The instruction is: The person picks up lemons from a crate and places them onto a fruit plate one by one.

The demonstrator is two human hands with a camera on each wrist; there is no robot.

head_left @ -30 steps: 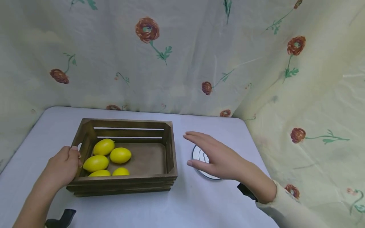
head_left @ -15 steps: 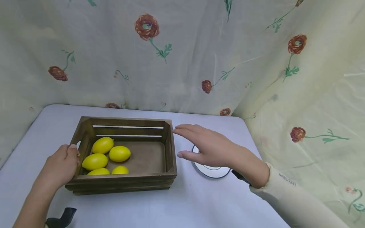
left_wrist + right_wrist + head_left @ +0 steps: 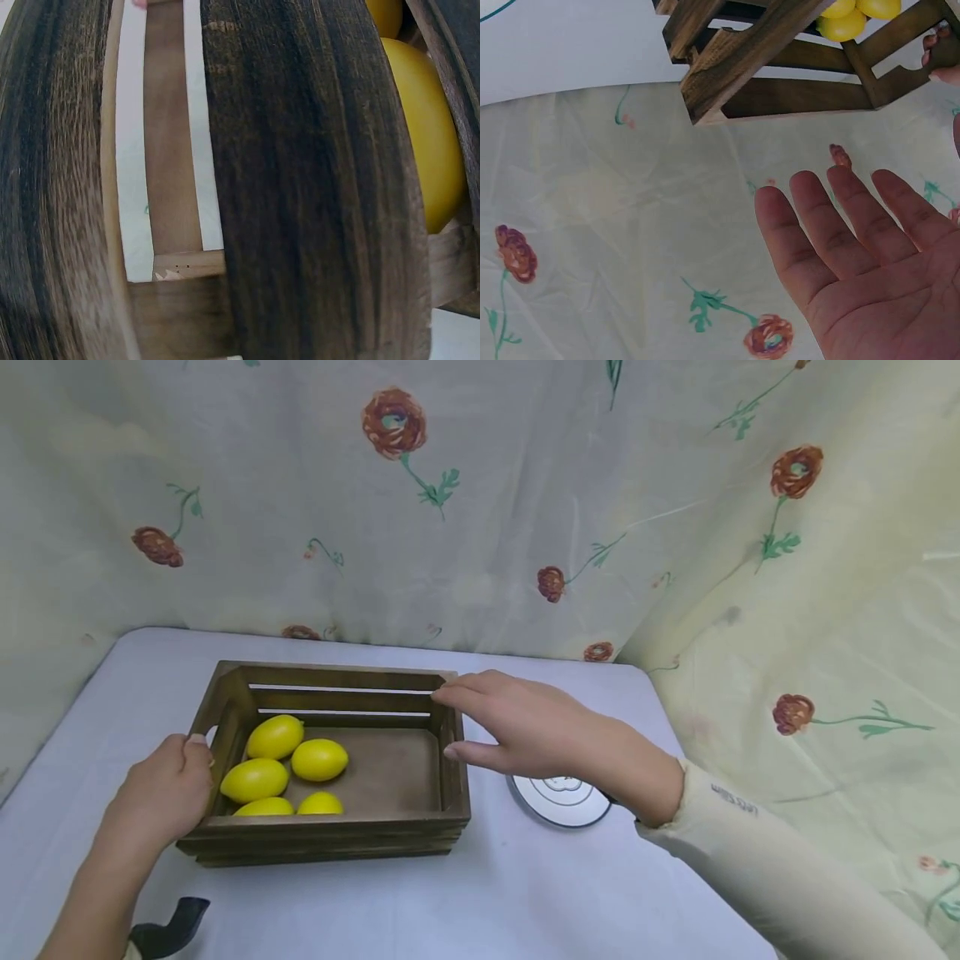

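Observation:
A dark brown wooden crate (image 3: 322, 839) with slatted sides stands on the table. Several yellow lemons (image 3: 320, 760) lie in its left half. My left hand (image 3: 165, 789) grips the crate's left end at the handle hole, thumb over the top edge. Its wrist view shows slats (image 3: 315, 150) close up and a lemon (image 3: 427, 135) behind them. Straight-fingered and holding nothing, my right hand (image 3: 525, 722) hovers by the crate's right end, its fingertips overlapping the far right corner in the head view. The right wrist view shows its palm (image 3: 877, 285) facing the camera.
A round white plate (image 3: 566, 810) with a dark rim lies right of the crate, partly covered by my right forearm. White cloth (image 3: 420, 910) covers the table. A flowered curtain (image 3: 480, 527) hangs behind the table and along its right side.
My right hand has moved left from over the plate to the crate's right end, revealing more of the plate. The left hand keeps its grip, and the crate and lemons stay in place.

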